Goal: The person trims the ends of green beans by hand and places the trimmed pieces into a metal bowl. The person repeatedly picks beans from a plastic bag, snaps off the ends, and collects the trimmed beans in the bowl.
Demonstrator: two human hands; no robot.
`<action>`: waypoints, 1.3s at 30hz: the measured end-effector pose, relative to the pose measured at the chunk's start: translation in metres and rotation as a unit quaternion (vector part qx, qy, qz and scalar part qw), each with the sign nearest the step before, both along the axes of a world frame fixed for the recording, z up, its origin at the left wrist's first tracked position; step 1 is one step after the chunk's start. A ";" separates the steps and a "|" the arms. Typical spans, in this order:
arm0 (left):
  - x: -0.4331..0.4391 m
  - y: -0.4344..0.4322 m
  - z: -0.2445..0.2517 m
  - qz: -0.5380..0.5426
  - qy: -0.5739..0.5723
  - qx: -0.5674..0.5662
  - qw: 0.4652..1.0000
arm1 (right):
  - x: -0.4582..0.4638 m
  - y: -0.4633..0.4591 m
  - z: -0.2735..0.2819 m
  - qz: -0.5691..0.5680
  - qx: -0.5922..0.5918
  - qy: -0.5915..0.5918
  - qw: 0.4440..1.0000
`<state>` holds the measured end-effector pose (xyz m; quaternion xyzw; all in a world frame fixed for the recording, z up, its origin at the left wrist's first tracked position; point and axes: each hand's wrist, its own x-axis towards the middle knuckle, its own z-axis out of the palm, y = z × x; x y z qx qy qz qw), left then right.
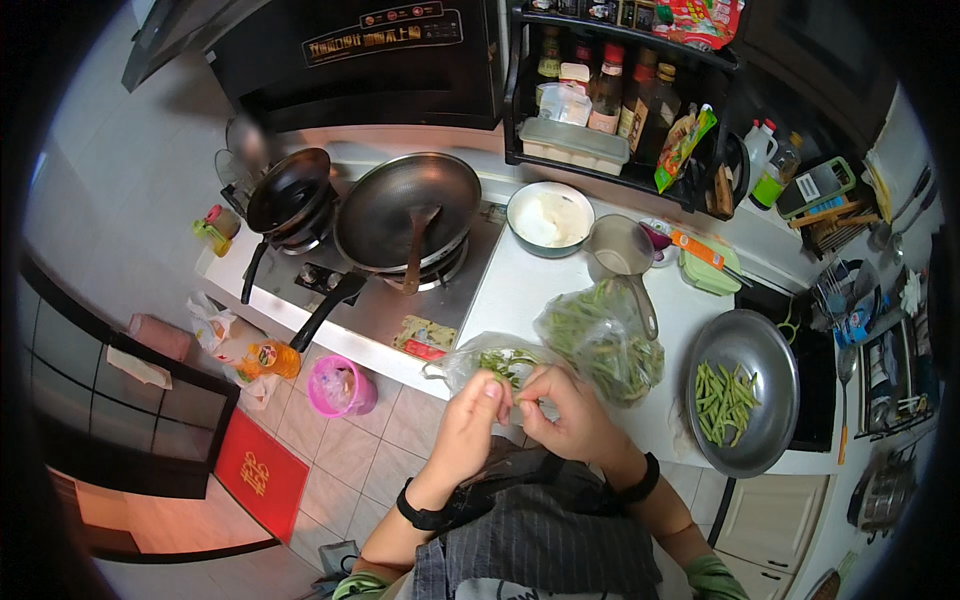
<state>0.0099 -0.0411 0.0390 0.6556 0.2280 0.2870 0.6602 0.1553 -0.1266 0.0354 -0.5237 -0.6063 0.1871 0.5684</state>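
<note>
My left hand (471, 424) grips green beans (495, 369) above the front edge of the white counter. Close beside it, my right hand (570, 416) pinches thumb and forefinger together on what looks like a bit of bean, mostly hidden by the fingers. Under and behind my hands lies an open clear plastic bag (463, 358) with green pieces on it. A fuller clear bag of green beans (592, 330) rests just beyond my right hand. To the right, an oval steel bowl (772, 397) holds snapped bean pieces (724, 405).
A wok (375, 202) with a wooden spatula (415, 255) sits on the gas stove, its handle jutting over the front edge. A saucepan (619, 244) overlaps the fuller bag, near a white bowl (551, 217). A pink bin (367, 394) stands on the floor. A bottle rack (517, 97) is behind.
</note>
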 end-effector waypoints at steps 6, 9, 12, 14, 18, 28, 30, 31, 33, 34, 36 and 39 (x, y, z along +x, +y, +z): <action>0.000 0.031 -0.030 0.038 -0.091 -0.144 0.985 | -0.008 -0.014 0.002 0.029 -0.024 0.002 0.999; -0.011 0.045 -0.040 0.048 -0.159 -0.336 0.927 | -0.003 -0.018 0.006 0.028 0.009 0.054 0.998; -0.019 0.047 -0.047 0.061 -0.160 -0.304 0.937 | 0.005 -0.012 0.007 -0.028 0.005 -0.005 1.000; -0.024 0.045 -0.051 0.073 -0.151 -0.281 0.945 | 0.007 -0.007 0.004 -0.064 -0.023 -0.037 0.997; -0.040 0.045 -0.055 0.105 -0.007 -0.158 0.982 | 0.003 0.007 -0.015 -0.071 -0.094 0.016 0.993; -0.044 0.034 -0.071 0.009 0.216 -0.031 0.976 | 0.003 0.021 -0.080 -0.069 -0.135 -0.118 0.981; -0.039 0.029 -0.066 -0.083 0.283 0.061 0.954 | 0.002 0.010 -0.080 -0.009 -0.210 0.027 0.977; -0.034 0.026 -0.063 -0.135 0.279 0.062 0.949 | 0.003 0.004 -0.080 0.024 -0.257 0.095 0.961; -0.020 0.018 -0.058 -0.229 0.269 0.045 0.934 | 0.005 -0.006 -0.081 0.049 -0.300 0.187 0.934; -0.014 0.018 -0.055 -0.257 0.285 0.052 0.922 | 0.005 -0.011 -0.082 0.042 -0.297 0.210 0.931; -0.004 0.020 -0.052 -0.286 0.272 0.088 0.915 | 0.008 -0.020 -0.085 0.028 -0.277 0.245 0.929; 0.010 0.019 -0.053 -0.320 0.251 0.084 0.909 | 0.012 -0.036 -0.089 -0.015 -0.234 0.244 0.941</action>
